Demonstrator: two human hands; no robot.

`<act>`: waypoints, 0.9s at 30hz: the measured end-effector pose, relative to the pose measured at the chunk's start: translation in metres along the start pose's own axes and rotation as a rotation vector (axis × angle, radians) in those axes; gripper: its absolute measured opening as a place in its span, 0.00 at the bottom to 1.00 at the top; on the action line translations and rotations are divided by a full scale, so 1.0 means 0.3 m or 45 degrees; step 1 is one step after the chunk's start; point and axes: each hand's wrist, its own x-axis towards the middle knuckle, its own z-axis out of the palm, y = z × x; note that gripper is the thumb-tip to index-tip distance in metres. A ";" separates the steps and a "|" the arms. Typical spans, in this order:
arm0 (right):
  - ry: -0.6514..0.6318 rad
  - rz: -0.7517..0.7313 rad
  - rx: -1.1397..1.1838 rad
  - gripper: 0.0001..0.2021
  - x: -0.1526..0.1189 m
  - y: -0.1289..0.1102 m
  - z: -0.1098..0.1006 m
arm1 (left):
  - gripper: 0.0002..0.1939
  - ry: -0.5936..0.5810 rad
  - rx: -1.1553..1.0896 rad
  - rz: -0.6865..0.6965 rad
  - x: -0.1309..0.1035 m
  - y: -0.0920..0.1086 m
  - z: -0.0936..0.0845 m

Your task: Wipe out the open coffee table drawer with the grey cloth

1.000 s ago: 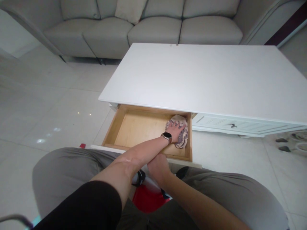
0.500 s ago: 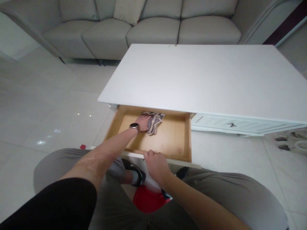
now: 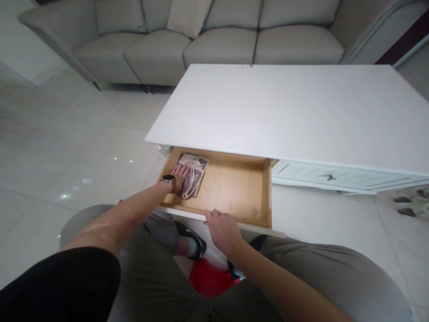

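Note:
My left hand (image 3: 180, 175), with a watch (image 3: 168, 179) on its wrist, lies flat with fingers stretched out on a folded grey-brown and cream cloth (image 3: 198, 166). The cloth rests at the left side of a pulled-out wooden drawer (image 3: 237, 188), and part of it is hidden under my palm. Curled over the top edge of the drawer's white front, near its middle, are the fingers of my right hand (image 3: 223, 228). The drawer belongs to a white coffee table (image 3: 278, 109).
A second drawer front with a metal knob (image 3: 331, 178) is closed at the right. Behind the table stands a grey sofa (image 3: 221, 47). Below the open drawer are my knees, shoes and a red object (image 3: 212, 278) on the tiled floor (image 3: 110, 138).
My left hand has moved left across the drawer bottom with the cloth, which now lies flatter against the left side. My right hand keeps its hold on the drawer front. The view has shifted slightly.

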 end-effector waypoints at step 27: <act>0.012 0.039 -0.028 0.14 -0.004 -0.007 -0.009 | 0.79 -0.211 0.158 -0.121 -0.020 0.127 0.002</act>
